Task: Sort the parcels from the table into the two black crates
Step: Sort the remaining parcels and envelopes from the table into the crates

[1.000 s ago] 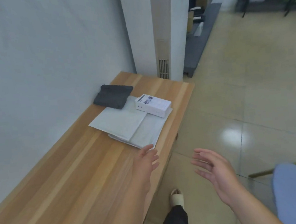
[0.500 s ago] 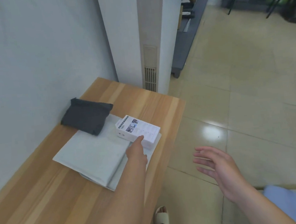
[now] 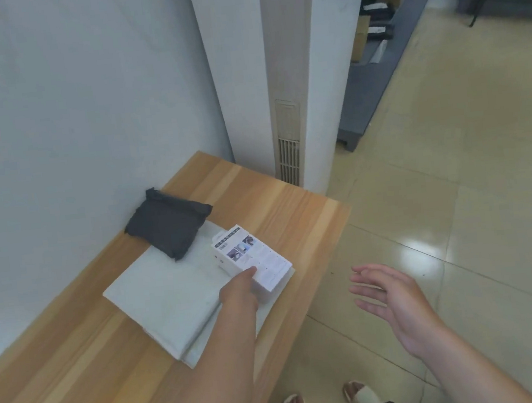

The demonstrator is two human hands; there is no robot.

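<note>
A small white printed box (image 3: 252, 257) sits tilted on two flat grey mailer parcels (image 3: 166, 297) stacked on the wooden table (image 3: 291, 208). My left hand (image 3: 239, 291) grips the near end of the box, thumb on top, fingers hidden beneath. A dark grey soft parcel (image 3: 167, 225) lies behind, overlapping the mailers' far corner by the wall. My right hand (image 3: 390, 300) hovers open over the floor to the right of the table, fingers spread. No black crates are in view.
A white wall runs along the table's left side. A white pillar with a vent (image 3: 289, 159) stands behind the table's far end. Tiled floor (image 3: 456, 214) stretches right; a low dark platform (image 3: 382, 67) with boxes lies farther back. My sandalled feet (image 3: 325, 402) show below.
My left hand reached forward across the mailers and took hold of the white box, which now tilts up at its near end. My right hand stayed open beside the table.
</note>
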